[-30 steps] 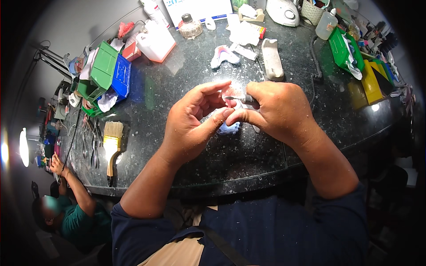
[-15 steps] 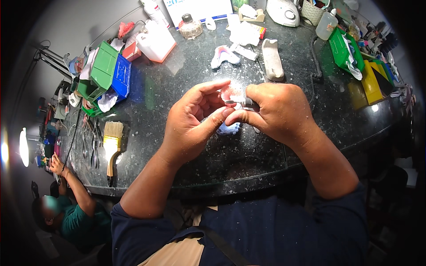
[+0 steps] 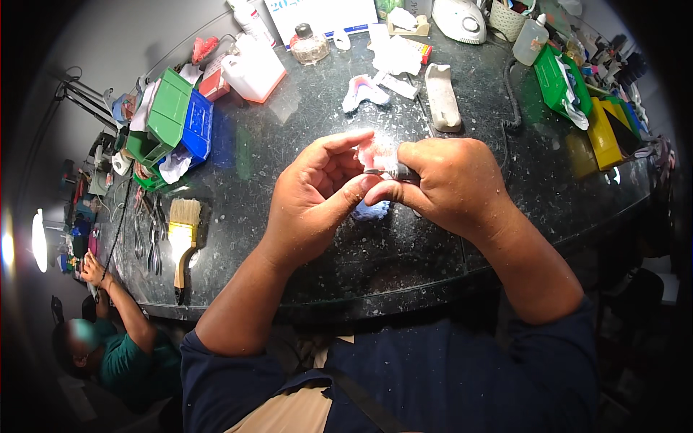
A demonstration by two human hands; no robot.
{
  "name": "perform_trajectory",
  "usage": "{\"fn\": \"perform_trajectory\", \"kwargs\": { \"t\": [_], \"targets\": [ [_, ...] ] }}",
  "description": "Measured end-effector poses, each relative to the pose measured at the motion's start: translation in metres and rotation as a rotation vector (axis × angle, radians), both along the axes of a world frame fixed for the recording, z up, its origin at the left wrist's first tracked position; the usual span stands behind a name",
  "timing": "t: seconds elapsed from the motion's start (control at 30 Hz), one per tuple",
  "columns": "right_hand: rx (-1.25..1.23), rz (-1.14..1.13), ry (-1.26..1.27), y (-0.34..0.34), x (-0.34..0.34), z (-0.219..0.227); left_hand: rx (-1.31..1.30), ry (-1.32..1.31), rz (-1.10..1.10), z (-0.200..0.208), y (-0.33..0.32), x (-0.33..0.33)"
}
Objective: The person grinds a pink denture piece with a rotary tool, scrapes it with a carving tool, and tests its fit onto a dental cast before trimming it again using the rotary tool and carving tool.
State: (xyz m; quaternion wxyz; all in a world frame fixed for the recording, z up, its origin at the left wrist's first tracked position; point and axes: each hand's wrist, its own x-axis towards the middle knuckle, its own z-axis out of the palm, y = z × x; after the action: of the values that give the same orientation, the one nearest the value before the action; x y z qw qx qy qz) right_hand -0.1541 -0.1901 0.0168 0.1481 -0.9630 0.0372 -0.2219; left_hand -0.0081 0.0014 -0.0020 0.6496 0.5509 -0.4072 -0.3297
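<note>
Pinching a pink denture base [image 3: 377,153] in the distant left hand [image 3: 307,196], I am clamping a dark handpiece [image 3: 408,175] in the right hand [image 3: 456,177], its bit [image 3: 372,172] at the near edge; a blue dental cast [image 3: 371,211] is resting below, a calendar [image 3: 325,17] is showing blue print.

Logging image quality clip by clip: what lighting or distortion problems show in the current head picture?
Head view: strong light pales the pink piece by the left hand; in the same view, the paintbrush catches glare, the table's front edge bows, and the corners fall black.
</note>
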Motion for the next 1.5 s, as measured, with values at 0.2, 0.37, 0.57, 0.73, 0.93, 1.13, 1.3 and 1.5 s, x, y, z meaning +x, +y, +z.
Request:
{"fn": "perform_trajectory", "kwargs": {
  "t": [0.2,0.37,0.57,0.73,0.93,1.13,1.3,1.5],
  "targets": [
    [0.211,0.019,-0.115,-0.009,-0.001,0.003,-0.054,0.055,-0.039,0.005,-0.002,0.001],
    [0.584,0.095,-0.201,-0.001,0.000,0.010,-0.066,0.082,-0.065,0.000,0.002,0.003],
    [0.620,0.064,-0.172,-0.005,-0.002,0.011,-0.111,0.140,-0.120,0.000,0.002,0.008],
    [0.545,0.146,-0.128,-0.011,-0.002,0.013,0.012,0.321,-0.089,0.004,0.001,0.010],
    [0.801,-0.102,-0.172,-0.056,0.012,-0.003,-0.043,0.427,-0.065,0.003,0.005,0.016],
    [0.338,-0.312,-0.166,-0.125,0.010,-0.026,-0.106,0.354,-0.042,0.006,0.005,0.024],
    [0.290,-0.301,-0.068,-0.124,0.022,-0.036,-0.173,0.362,-0.032,0.012,0.002,0.022],
    [0.016,-0.361,-0.193,-0.103,0.019,-0.026,-0.226,0.321,-0.029,0.013,0.006,0.019]
  ]
}}
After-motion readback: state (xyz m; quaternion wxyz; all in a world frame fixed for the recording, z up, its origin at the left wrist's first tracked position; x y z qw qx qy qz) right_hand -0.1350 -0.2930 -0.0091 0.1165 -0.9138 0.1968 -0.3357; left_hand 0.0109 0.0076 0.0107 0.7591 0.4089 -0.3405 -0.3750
